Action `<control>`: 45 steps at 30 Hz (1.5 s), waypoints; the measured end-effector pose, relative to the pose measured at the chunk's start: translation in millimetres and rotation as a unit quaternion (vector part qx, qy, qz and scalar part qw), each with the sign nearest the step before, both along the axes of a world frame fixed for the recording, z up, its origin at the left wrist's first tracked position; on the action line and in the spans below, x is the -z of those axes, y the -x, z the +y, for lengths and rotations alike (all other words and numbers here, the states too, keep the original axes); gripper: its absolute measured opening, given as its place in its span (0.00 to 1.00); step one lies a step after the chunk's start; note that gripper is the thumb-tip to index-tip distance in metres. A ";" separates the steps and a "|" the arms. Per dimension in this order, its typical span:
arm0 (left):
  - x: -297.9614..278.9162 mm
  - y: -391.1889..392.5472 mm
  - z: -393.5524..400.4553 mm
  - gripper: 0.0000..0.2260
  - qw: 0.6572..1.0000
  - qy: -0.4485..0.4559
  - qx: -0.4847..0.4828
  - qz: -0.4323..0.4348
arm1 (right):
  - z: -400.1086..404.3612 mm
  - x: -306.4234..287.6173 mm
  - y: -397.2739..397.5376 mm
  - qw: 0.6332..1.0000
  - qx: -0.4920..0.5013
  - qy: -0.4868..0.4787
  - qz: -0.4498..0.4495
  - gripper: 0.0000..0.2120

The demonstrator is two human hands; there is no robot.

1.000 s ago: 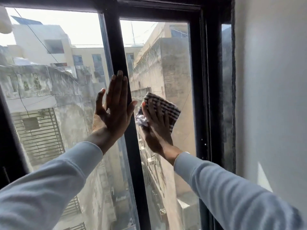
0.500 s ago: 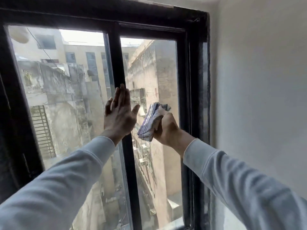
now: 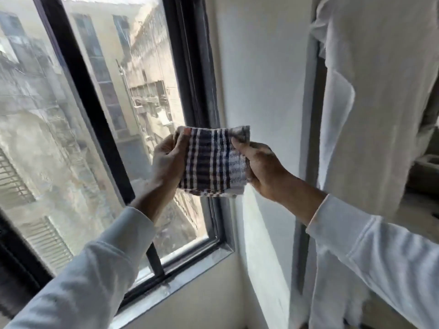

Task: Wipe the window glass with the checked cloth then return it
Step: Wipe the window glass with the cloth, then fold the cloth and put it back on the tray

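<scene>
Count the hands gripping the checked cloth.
2. The left hand pinches the checked cloth at its left edge; the right hand pinches its right edge, off the glass.

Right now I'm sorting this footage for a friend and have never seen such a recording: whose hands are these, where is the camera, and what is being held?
There is no machine here. A person wears one wide-angle camera on the head, looking forward and down, so you see their own arms in light long sleeves.

The left hand and the right hand hold a checked cloth stretched between them, off the glass.

To the left is the window glass in a dark frame, with buildings outside. Below runs a metal sill. To the right are a white wall and a pale hanging fabric.
</scene>
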State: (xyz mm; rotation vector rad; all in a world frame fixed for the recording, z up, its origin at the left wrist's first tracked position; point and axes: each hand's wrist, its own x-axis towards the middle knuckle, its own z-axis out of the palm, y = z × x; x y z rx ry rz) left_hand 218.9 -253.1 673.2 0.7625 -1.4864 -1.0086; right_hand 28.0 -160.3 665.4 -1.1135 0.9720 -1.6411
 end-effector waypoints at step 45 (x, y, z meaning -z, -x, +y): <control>846.1 292.3 159.0 0.14 0.796 -0.092 0.258 -0.540 | 235.8 837.5 184.6 0.708 0.422 -0.562 0.073 0.11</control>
